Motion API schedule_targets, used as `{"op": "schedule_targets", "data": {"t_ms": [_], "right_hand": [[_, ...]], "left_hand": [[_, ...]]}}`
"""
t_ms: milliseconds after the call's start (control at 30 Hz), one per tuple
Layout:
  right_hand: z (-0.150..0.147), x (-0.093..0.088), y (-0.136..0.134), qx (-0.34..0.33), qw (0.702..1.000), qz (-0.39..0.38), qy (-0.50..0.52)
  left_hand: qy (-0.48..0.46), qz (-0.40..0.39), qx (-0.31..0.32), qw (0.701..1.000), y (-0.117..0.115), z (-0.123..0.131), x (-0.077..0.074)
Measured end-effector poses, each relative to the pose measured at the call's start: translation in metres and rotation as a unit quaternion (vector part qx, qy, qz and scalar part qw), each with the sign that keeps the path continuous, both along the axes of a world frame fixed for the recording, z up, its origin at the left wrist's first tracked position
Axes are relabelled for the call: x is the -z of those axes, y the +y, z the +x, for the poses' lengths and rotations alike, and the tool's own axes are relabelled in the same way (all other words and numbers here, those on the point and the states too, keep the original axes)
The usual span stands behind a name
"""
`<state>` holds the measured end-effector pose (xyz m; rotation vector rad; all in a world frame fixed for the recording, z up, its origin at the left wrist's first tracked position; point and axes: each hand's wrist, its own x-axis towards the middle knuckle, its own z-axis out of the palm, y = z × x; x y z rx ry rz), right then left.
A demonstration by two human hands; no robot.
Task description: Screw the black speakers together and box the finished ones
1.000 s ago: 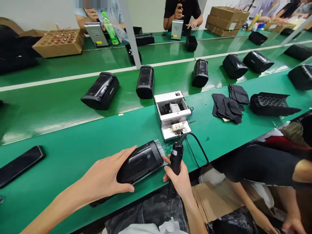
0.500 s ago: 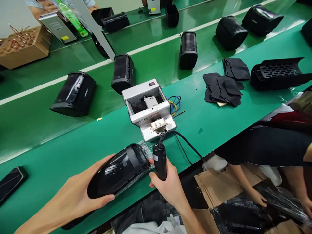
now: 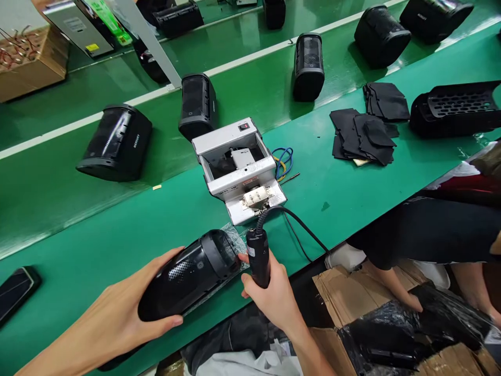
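Evidently rigid and smooth, the black grilled housing (image 3: 191,274) lay sideways at the tabletop's (image 3: 117,230) near edge, the left hand (image 3: 117,318) cupped around its rear. Gripping its girth seemed safest against slipping. The right hand (image 3: 274,297) was wrapped tight around an electric screwdriver (image 3: 259,256) just beside it.

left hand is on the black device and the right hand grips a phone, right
Not a phone: in the head view the right hand grips a black corded tool. The left hand does rest on the black device.

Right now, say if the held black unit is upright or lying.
Lying: the black unit rests lengthwise on the green table, left hand gripping it.
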<state>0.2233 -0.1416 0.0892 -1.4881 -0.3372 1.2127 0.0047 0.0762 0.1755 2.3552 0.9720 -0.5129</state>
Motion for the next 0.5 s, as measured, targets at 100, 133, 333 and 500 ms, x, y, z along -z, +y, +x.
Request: {"op": "schedule_targets", "data": {"t_ms": [100, 133, 333, 500], "right_hand": [[0.001, -0.001, 0.002, 0.008, 1.0, 0.002, -0.006], [0.001, -0.001, 0.002, 0.009, 1.0, 0.002, -0.007], [0.002, -0.003, 0.003, 0.012, 1.0, -0.001, -0.009], [0.0, 0.0, 0.003, 0.022, 1.0, 0.002, -0.002]], "left_hand": [[-0.025, 0.015, -0.008, 1.0, -0.005, 0.0, 0.002], [-0.029, 0.018, -0.011, 0.999, -0.006, 0.001, 0.002], [-0.009, 0.003, -0.004, 1.0, -0.002, 0.001, 0.004], [-0.01, -0.01, 0.006, 1.0, 0.006, -0.002, 0.007]]}}
